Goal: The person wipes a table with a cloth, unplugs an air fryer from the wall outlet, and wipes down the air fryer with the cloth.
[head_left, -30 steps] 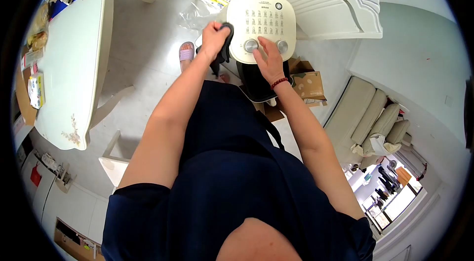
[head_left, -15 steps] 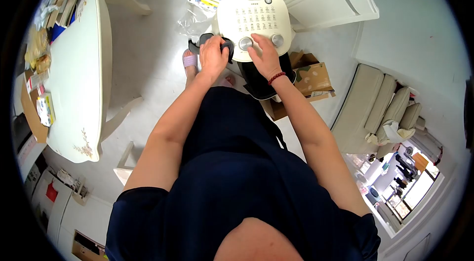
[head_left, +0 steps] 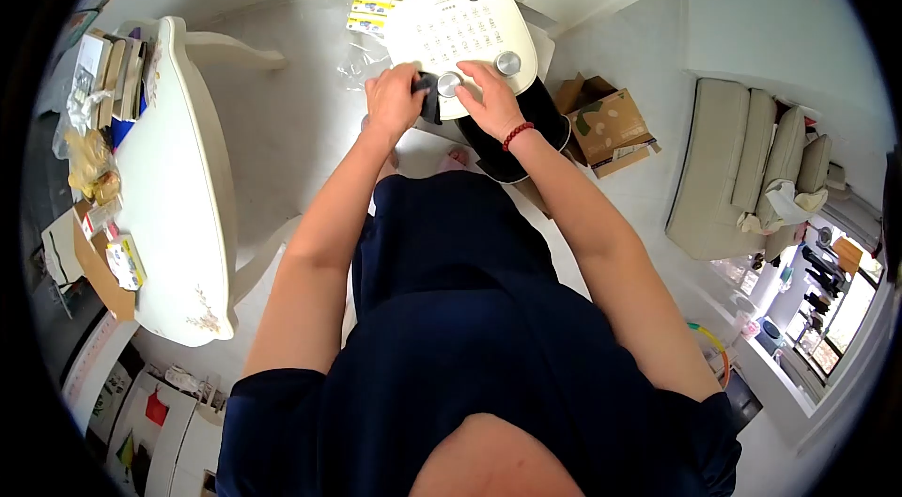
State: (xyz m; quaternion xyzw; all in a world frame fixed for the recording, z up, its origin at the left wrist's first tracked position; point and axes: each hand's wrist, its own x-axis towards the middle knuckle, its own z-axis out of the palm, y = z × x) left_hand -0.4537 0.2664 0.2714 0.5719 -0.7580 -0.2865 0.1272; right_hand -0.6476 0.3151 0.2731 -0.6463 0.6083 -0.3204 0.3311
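A cream air fryer point(head_left: 451, 27) with a printed top panel stands in front of me. It has two silver knobs, a near-left knob point(head_left: 449, 84) and a right knob point(head_left: 507, 63). My right hand point(head_left: 490, 102), with a red bead bracelet, rests at the panel's front edge, thumb and fingers apart beside the near-left knob. At the left corner, my left hand point(head_left: 393, 102) has its fingers curled on a black object point(head_left: 429, 98), mostly hidden, whose kind I cannot make out. The fryer's black lower body point(head_left: 521, 135) shows below the right hand.
An open cardboard box point(head_left: 609, 126) lies right of the fryer. Yellow-and-white packs point(head_left: 371, 13) and clear plastic point(head_left: 357, 60) are behind it on the left. A white table point(head_left: 178, 215) with books and packets stands left, a beige sofa point(head_left: 705, 178) right.
The view has shifted, so the fryer appears slightly further left and tilted. My right hand has come closer to the near-left knob. Less of the black object shows around my left hand.
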